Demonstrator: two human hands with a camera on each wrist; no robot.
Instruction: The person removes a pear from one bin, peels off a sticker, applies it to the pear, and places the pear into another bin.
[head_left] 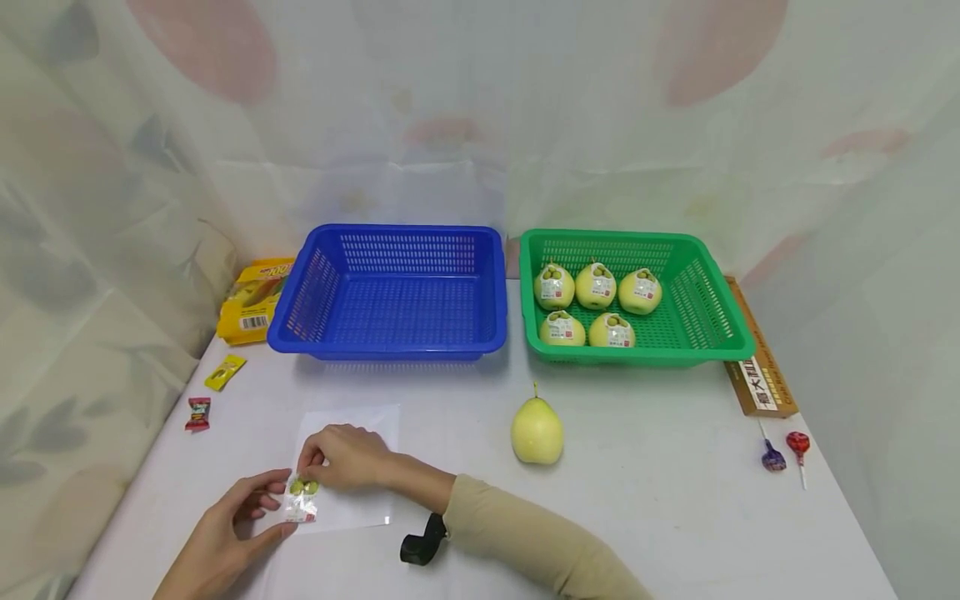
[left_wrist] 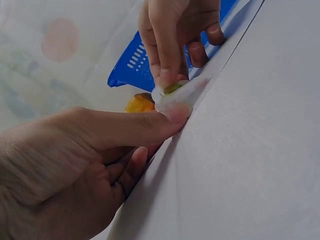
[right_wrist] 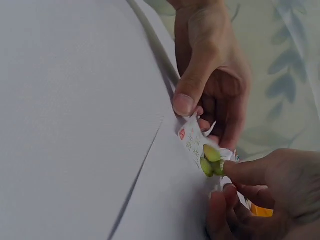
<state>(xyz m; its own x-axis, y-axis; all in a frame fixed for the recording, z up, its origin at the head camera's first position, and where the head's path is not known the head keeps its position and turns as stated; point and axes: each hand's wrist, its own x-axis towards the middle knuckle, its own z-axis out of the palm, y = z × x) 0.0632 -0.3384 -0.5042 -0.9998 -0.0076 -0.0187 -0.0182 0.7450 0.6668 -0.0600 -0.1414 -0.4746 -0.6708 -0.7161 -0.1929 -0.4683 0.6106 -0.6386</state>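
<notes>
A small white sticker printed with green fruit lies over the left part of a white sheet on the table. My right hand pinches its fruit-printed end between thumb and fingers; in the right wrist view the sticker looks bent and partly lifted. My left hand is at the sticker's left side, thumb and index finger spread apart. Its thumb tip is right at the sticker's lower edge. A bare yellow-green pear stands to the right of the sheet.
Behind are a blue basket and a green basket holding several stickered pears. Yellow snack bag and small candies lie left; a brown box and lollipops lie right. A black strap piece sits by the right sleeve.
</notes>
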